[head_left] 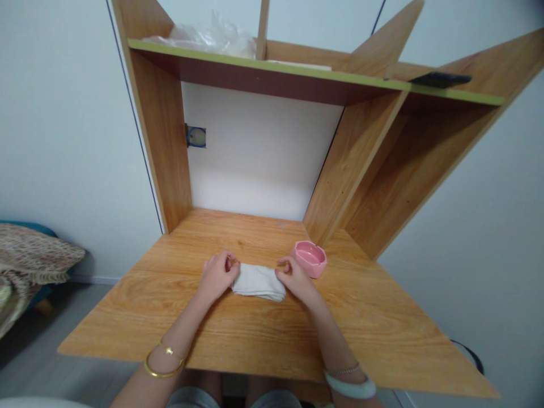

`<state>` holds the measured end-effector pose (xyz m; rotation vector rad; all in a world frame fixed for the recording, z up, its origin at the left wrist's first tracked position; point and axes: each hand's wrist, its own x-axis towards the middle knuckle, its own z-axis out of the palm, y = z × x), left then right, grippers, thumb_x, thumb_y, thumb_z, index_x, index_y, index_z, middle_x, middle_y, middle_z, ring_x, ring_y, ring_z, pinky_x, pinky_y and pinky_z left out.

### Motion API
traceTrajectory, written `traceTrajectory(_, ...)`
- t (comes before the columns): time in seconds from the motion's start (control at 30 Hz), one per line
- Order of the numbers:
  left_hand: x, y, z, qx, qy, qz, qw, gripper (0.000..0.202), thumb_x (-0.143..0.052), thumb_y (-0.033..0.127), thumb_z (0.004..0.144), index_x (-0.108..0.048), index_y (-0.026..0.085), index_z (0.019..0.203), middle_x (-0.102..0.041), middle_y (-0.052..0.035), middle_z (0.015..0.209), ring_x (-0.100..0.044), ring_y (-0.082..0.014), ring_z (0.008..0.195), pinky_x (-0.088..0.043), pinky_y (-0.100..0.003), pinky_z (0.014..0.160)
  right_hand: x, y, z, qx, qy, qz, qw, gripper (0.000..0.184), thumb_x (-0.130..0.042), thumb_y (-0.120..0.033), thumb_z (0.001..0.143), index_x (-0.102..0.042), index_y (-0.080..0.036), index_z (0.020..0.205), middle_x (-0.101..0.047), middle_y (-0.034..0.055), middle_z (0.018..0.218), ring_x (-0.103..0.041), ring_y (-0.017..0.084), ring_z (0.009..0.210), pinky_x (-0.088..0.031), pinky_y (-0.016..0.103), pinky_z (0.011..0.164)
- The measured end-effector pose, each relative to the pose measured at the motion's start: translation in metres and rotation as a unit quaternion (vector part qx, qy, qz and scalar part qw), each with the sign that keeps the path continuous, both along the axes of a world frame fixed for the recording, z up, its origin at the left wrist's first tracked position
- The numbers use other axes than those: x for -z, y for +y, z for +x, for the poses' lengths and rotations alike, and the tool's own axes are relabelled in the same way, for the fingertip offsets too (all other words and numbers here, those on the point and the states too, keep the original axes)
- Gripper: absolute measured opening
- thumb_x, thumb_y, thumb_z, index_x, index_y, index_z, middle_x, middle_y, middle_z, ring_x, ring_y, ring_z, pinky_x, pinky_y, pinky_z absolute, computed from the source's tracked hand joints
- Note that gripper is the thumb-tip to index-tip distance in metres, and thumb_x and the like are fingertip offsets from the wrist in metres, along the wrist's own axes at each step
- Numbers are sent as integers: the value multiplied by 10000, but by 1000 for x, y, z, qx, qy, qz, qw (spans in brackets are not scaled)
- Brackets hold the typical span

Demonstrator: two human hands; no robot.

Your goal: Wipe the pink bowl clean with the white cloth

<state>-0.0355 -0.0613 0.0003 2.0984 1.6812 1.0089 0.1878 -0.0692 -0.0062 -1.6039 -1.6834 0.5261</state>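
Two tiers of wood-grain laminate fill my view: a shelf (272, 68) with a green edge above the smooth counter (382, 334). No writing is readable anywhere. On the counter's middle lies a soft white folded cloth (258, 281); my left hand (217, 275) and right hand (296, 279) pinch its two ends. Just beside the right hand sits a small glossy pink dish (310, 258).

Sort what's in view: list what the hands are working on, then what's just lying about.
In hand:
white cloth, folded, held at its ends by left hand and right hand

Lying about:
pink dish on the desk
clear plastic bag on shelf
dark flat object on shelf
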Motion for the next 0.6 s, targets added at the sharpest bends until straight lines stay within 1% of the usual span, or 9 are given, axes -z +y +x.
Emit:
traceTrajectory(0.1,0,1,-2,7,-46,-27,999,161,-428,172,731,-558,188,826,-569,6,655,-539,-157,650,-387,-271,632,-5,-8,7,21,-13,-43,999,243,-557,-360,686,-561,-171,839,-526,-14,623,-521,162,590,-398,290,579)
traceTrajectory(0.17,0,1,-1,52,-108,-41,992,221,-396,147,720,-574,183,845,-575,-2,682,-545,-153,666,-406,-266,637,-7,-14,9,-8,-9,-12,1000,280,-581,-355,677,-575,-165,883,-596,40,774,-564,186,724,-419,309,668)
traceTrajectory(0.27,-2,-2,3,146,-212,-64,964,269,-405,162,719,-575,182,927,-607,-23,797,-561,-154,761,-435,-263,694,-9,-15,5,-79,4,34,996,369,-598,-250,657,-570,-169,1015,-591,87,1038,-537,205,966,-390,329,841)
traceTrajectory(0.33,-4,-4,5,198,-265,-79,940,278,-431,178,726,-561,179,971,-619,-41,876,-565,-154,827,-438,-267,751,-8,-12,2,-88,-4,7,996,388,-576,-167,647,-577,-162,1035,-606,91,1028,-546,207,960,-390,341,853)
traceTrajectory(0.4,-4,-5,7,222,-308,-89,921,288,-434,200,750,-537,180,1017,-614,-55,939,-574,-147,817,-447,-272,751,-7,-8,0,-69,-26,-21,997,356,-531,-102,646,-604,-146,991,-628,91,964,-568,204,903,-403,343,832)
traceTrajectory(0.43,-3,-4,7,216,-328,-92,915,303,-426,216,764,-515,186,1053,-603,-58,967,-580,-139,776,-460,-266,706,-7,-7,0,-61,-41,-25,997,340,-512,-84,648,-613,-140,968,-632,90,944,-572,200,887,-405,338,827)
traceTrajectory(0.5,2,-2,7,171,-348,-90,917,338,-405,253,787,-467,205,1116,-576,-53,998,-574,-118,673,-459,-238,578,-6,-5,0,-55,-69,-18,996,325,-496,-78,660,-614,-136,957,-625,86,951,-568,188,898,-401,321,836)
traceTrajectory(0.53,4,1,6,140,-342,-82,926,339,-405,264,788,-464,208,1117,-568,-47,987,-564,-111,638,-445,-225,537,-6,-6,1,-52,-81,-11,995,328,-499,-85,664,-608,-138,969,-616,84,970,-561,182,919,-396,311,847)
traceTrajectory(0.6,10,5,4,91,-297,-55,949,295,-430,252,768,-512,192,1046,-570,-33,903,-546,-112,626,-434,-224,543,-6,-9,2,-32,-101,8,994,336,-518,-115,673,-590,-143,999,-591,86,1020,-542,178,963,-389,299,859)
